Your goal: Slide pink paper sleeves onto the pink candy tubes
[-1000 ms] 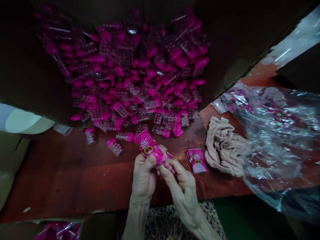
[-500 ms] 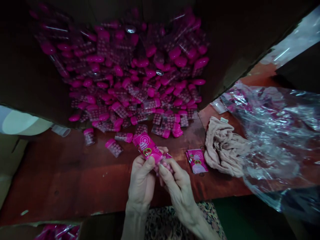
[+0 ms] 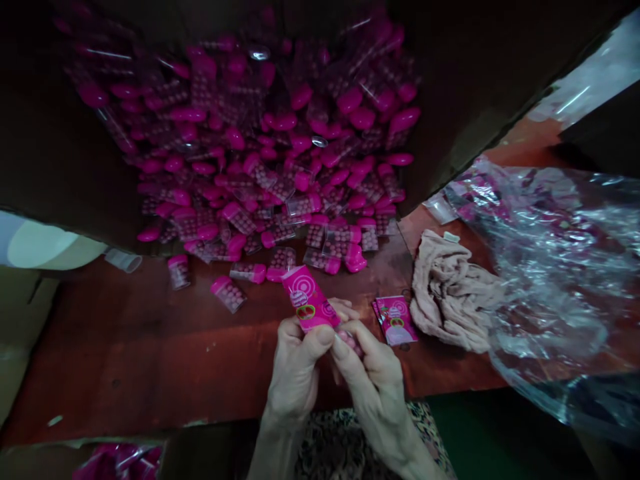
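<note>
My left hand (image 3: pixel 294 369) pinches a pink printed sachet (image 3: pixel 307 298) between thumb and fingers. My right hand (image 3: pixel 376 390) grips a clear tube of pink beads (image 3: pixel 351 343) at the sachet's lower end, and the sachet and fingers hide most of that tube. The two hands touch at the fingertips. Above them, a large heap of clear tubes with pink caps (image 3: pixel 240 160) fills the far part of the wooden table (image 3: pixel 150 347). Several loose tubes, including one (image 3: pixel 228 293), lie close to the heap. A flat pink sachet (image 3: pixel 395 321) lies to the right of my right hand.
A crumpled beige cloth (image 3: pixel 453 293) and a large clear plastic bag (image 3: pixel 555 280) lie to the right. Dark cardboard flaps (image 3: pixel 475 87) rise around the heap. A box holding pink items (image 3: pixel 120 460) sits at the near left, and patterned fabric (image 3: pixel 325 450) shows below my hands.
Both hands have moved slightly right. The sachet has shifted up and to the right, and it now covers more of the tube of pink beads.
</note>
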Demonstrator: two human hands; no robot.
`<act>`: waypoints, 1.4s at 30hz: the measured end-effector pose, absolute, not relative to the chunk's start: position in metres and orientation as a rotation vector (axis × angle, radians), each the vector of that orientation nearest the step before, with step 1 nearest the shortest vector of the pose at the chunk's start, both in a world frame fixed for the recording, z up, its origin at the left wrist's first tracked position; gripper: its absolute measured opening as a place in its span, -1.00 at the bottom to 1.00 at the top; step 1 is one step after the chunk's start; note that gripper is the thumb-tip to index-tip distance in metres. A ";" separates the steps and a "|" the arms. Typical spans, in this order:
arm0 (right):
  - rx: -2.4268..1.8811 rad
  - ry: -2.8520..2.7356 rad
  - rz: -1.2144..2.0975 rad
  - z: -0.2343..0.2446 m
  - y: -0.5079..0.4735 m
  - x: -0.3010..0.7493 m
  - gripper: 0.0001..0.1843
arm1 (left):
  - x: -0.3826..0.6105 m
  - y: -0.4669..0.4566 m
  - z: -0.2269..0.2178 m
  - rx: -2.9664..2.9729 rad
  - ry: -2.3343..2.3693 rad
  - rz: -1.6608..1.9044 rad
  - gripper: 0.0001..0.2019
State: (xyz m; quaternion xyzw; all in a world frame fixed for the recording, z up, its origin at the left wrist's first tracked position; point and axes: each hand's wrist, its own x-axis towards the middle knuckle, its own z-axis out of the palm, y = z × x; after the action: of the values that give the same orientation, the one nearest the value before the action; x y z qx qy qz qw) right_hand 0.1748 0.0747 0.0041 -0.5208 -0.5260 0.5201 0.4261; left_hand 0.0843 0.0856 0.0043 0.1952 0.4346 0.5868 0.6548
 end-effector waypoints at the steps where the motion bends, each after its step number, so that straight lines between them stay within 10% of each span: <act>1: -1.284 -1.253 1.351 0.003 0.076 0.174 -0.74 | 0.085 0.085 0.003 0.443 0.990 1.317 -0.76; 31: -1.110 -0.930 1.930 -0.026 0.090 0.167 -0.75 | 0.089 0.063 -0.006 0.090 1.202 1.296 -0.65; 42: -1.236 -1.550 1.415 -0.012 0.087 0.184 -0.85 | 0.054 0.050 -0.004 0.147 1.200 1.375 -0.72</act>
State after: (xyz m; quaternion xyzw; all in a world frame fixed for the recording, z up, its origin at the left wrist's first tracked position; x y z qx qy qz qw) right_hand 0.1835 0.0870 -0.0120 -0.4763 -0.5970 0.5451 0.3458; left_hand 0.0536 0.0497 -0.0042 0.0638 0.5198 0.5953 0.6094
